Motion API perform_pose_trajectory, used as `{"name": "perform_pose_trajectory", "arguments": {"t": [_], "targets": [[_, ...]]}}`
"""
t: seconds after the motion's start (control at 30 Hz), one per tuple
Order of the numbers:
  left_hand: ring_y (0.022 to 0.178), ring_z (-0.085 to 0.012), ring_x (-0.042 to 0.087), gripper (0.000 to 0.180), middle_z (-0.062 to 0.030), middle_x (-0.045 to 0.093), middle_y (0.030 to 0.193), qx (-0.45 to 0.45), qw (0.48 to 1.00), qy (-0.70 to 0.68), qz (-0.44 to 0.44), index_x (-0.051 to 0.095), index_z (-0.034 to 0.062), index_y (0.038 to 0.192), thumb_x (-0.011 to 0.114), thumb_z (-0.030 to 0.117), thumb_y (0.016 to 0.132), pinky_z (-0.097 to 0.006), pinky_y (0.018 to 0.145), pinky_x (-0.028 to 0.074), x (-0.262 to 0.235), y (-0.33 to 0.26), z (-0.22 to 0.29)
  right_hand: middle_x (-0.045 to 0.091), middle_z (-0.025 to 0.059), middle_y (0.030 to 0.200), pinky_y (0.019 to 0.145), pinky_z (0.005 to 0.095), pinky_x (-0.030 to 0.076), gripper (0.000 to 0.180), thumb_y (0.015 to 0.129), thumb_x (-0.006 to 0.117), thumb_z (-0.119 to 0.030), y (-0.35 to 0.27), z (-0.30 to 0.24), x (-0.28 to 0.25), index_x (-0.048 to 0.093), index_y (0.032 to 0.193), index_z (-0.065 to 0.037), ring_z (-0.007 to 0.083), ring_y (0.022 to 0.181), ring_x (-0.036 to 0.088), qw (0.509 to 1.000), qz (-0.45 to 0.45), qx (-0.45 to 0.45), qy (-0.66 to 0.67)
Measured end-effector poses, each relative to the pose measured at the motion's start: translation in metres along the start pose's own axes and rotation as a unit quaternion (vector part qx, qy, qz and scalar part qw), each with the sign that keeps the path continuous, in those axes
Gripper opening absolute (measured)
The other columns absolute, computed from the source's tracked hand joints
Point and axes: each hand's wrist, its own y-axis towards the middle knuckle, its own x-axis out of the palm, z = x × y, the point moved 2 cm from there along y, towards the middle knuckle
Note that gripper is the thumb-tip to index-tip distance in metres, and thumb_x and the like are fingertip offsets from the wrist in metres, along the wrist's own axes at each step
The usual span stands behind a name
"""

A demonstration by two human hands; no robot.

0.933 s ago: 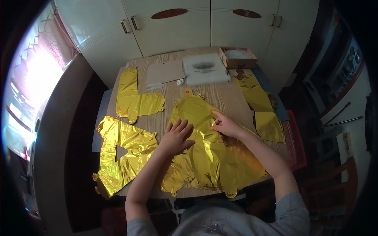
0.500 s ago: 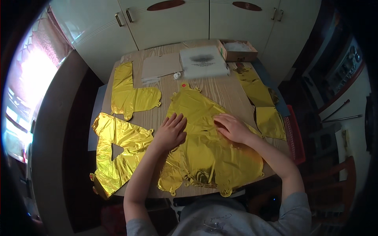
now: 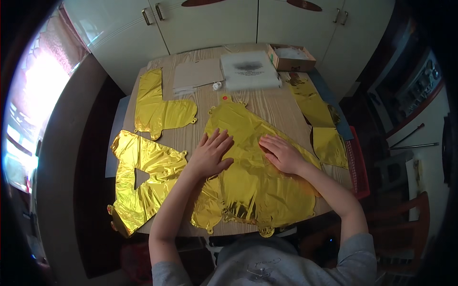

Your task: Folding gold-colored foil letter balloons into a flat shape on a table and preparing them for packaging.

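Observation:
A large flat gold foil balloon [image 3: 245, 178] lies wrinkled across the middle of the table, with small tabs along its edges and a red spot on its far tip. My left hand [image 3: 211, 155] rests on its left part, palm down with the fingers spread. On the right part lies my right hand [image 3: 282, 155], fingers stretched out and nothing held. Beside my left forearm is a shiny A-shaped gold foil balloon [image 3: 131, 162] with a triangular hole. Farther back on the left sits an L-shaped gold foil balloon [image 3: 164, 114].
Another gold foil piece [image 3: 329, 143] hangs over the table's right edge above a red basket [image 3: 358, 167]. At the back are a cardboard sheet [image 3: 198, 74], a white printed packet [image 3: 250, 71], a small white roll [image 3: 217, 86] and an open cardboard box [image 3: 292, 62]. White cabinets [image 3: 210, 26] stand behind.
My left hand has shifted slightly right and away from me over the foil, its fingers spreading wider. The fingers of my right hand have flattened. The whole view has shifted a little.

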Motion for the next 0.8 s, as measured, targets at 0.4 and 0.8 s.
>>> {"name": "perform_pose_trajectory", "arguments": {"t": [0.4,0.8], "targets": [[0.141,-0.0406,0.032,0.073,-0.0182,0.038,0.15,-0.004,1.0,0.021,0.011,0.043,0.0143,0.144,0.058,0.056,0.086,-0.058,0.114,0.022,0.002,-0.003,0.01,0.057,0.013,0.134,0.111,0.0439,0.037,0.034,0.092,0.06,-0.02,-0.002,0.001,0.0,0.06,0.123,-0.005,0.0297,0.13,0.048,1.0,-0.007,-0.006,-0.013],[0.132,-0.0409,0.042,0.072,-0.0204,0.046,0.141,0.0,0.996,0.077,0.05,0.051,0.0078,0.135,0.063,0.054,0.082,-0.059,0.107,0.031,-0.004,-0.01,0.02,0.055,0.0126,0.137,0.112,0.0455,0.035,0.036,0.091,0.06,-0.017,-0.003,0.0,-0.001,0.059,0.126,-0.006,0.0303,0.132,0.047,1.0,-0.016,0.001,-0.007]]}}
